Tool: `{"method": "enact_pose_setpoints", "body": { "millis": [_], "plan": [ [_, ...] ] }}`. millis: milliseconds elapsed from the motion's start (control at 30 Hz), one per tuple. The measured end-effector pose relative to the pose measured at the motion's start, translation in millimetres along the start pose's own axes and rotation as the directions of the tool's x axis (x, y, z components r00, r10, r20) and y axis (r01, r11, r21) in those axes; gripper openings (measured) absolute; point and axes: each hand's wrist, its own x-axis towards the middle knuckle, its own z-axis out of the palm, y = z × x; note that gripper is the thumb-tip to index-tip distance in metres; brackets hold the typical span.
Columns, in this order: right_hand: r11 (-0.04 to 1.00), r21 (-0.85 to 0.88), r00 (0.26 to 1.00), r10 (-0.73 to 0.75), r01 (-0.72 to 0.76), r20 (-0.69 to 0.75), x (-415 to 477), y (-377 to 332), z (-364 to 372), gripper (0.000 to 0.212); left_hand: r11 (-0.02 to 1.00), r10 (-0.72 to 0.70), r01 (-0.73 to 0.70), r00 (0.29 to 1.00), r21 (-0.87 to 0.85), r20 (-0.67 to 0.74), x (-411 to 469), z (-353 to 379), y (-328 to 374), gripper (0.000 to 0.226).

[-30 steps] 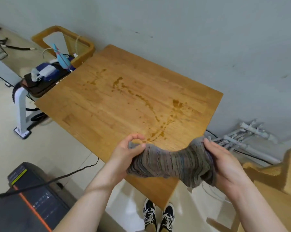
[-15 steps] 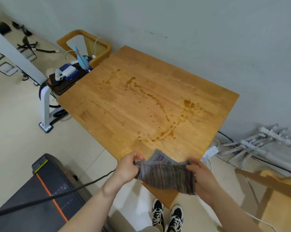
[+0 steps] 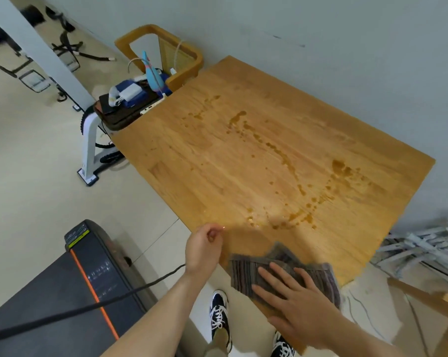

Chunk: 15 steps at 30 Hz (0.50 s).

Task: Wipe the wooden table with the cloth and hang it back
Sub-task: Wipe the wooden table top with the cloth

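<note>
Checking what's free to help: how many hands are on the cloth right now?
1. The right hand lies flat on the cloth at the wooden table's near corner. The left hand is off it, loosely curled at the table's near edge.

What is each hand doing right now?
Left hand: loosely curled at the table edge, holding nothing.
Right hand: open, flat on the cloth.

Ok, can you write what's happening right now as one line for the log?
step: wiping start | right hand: flat on cloth at near table corner | left hand: free, at table edge | spill: unwiped
</note>
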Motion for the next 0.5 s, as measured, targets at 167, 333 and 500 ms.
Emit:
{"method": "enact_pose_setpoints", "body": {
  "millis": [167, 333, 500],
  "plan": [
    [0.995, -0.012, 0.989, -0.099, 0.098, -0.111, 62, 1, -26, 0.059, 0.87, -0.431, 0.322, 0.864, -0.375, -0.259, 60, -44, -51, 0.02],
    [0.996, 0.072, 0.982, -0.042, 0.056, -0.182, 151, -29, -51, 0.059, 0.654, -0.535, 0.432, 0.844, -0.621, 0.024, 114, -47, -70, 0.026],
    [0.994, 0.105, 0.972, 0.052, -0.028, -0.229, 244, -38, -77, 0.056, 0.501, -0.583, 0.397, 0.812, -0.769, 0.04, 143, -51, -71, 0.032]
  ]
}}
